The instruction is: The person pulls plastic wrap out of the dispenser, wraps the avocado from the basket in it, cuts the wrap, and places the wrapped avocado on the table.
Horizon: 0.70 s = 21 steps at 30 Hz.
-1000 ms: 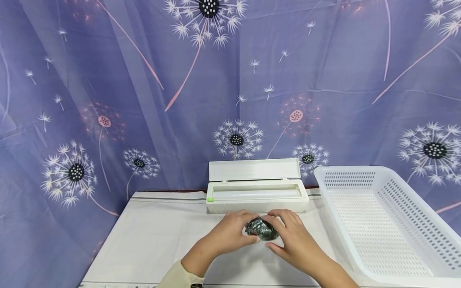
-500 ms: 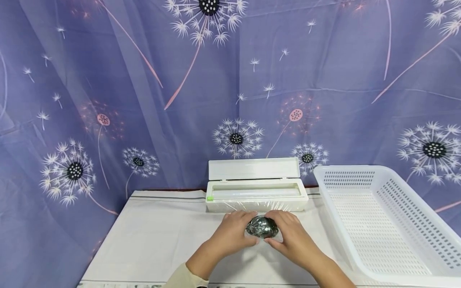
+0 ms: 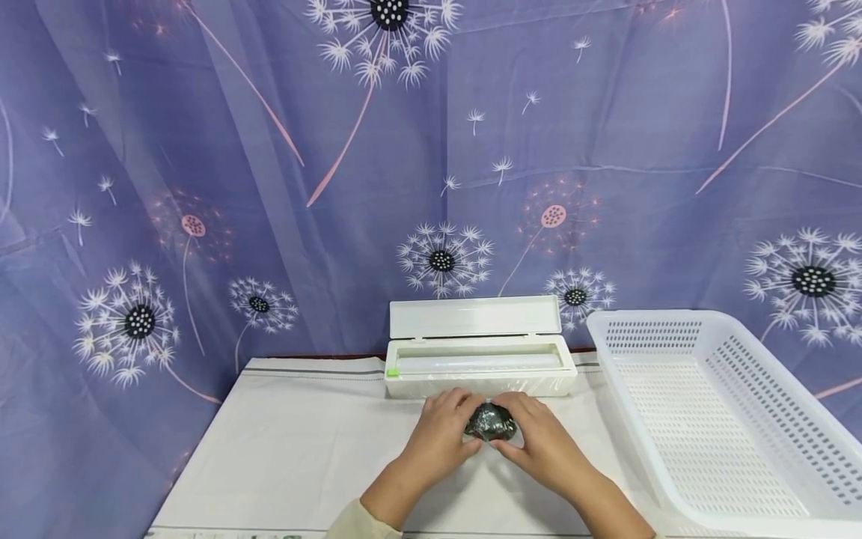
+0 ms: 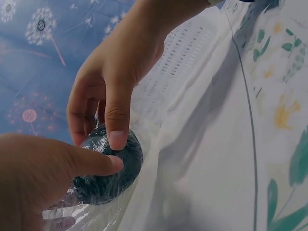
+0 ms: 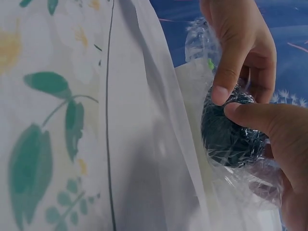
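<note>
A dark, rounded lump wrapped in shiny cling film (image 3: 490, 421) is held between both hands, just in front of the white dispenser box. My left hand (image 3: 441, 430) grips its left side and my right hand (image 3: 539, 442) its right, fingers curled over the far side and thumbs on the near side. In the left wrist view both thumbs press on the wrapped lump (image 4: 103, 190), their tips close together. Loose, crinkled film spreads out around the lump (image 5: 226, 139) in the right wrist view. The fingers partly hide its far side.
Behind the hands stands the white cling film dispenser (image 3: 471, 388), lid (image 3: 474, 318) raised, a film roll (image 3: 478, 364) inside and a green slider (image 3: 393, 372) at its left. A white perforated basket (image 3: 714, 434) occupies the right. A white cloth (image 3: 283, 442) covers the table; a purple dandelion curtain (image 3: 323, 269) hangs behind.
The hands have drawn closer together around the wrapped lump, covering more of its sides. My left hand has shifted slightly right. Film stretching near the box front has become less visible since half a second ago.
</note>
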Each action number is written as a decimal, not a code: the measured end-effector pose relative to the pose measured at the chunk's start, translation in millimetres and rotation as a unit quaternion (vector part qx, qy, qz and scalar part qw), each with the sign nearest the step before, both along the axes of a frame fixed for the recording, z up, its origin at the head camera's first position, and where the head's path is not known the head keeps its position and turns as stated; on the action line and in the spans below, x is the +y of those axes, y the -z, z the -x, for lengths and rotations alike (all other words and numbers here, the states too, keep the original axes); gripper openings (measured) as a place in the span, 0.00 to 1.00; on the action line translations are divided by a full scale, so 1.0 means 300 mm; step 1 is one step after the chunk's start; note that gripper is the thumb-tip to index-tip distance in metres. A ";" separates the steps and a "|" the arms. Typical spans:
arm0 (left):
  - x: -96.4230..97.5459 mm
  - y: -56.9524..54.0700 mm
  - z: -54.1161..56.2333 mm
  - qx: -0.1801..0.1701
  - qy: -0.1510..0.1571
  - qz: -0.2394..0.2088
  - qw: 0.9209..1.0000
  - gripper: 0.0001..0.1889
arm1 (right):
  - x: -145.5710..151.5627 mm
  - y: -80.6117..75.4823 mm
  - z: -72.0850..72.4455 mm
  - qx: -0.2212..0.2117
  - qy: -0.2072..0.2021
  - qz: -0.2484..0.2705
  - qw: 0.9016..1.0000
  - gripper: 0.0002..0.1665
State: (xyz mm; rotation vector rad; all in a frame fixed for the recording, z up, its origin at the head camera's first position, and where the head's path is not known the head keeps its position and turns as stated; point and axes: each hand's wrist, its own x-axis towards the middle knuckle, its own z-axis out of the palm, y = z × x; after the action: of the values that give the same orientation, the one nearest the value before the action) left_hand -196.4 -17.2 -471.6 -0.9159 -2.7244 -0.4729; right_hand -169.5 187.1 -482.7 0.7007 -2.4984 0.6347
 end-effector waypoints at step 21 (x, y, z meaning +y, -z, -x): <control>0.023 0.070 0.052 0.004 -0.050 -0.023 0.998 0.32 | -0.020 0.044 0.070 -0.048 0.029 0.025 0.998 0.38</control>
State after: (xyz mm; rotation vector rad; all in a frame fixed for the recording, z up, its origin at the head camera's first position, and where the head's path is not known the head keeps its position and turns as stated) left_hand -212.2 -10.3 -492.6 -0.7634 -2.7244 -0.5095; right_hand -190.6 180.9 -496.0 0.5893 -2.5712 0.7242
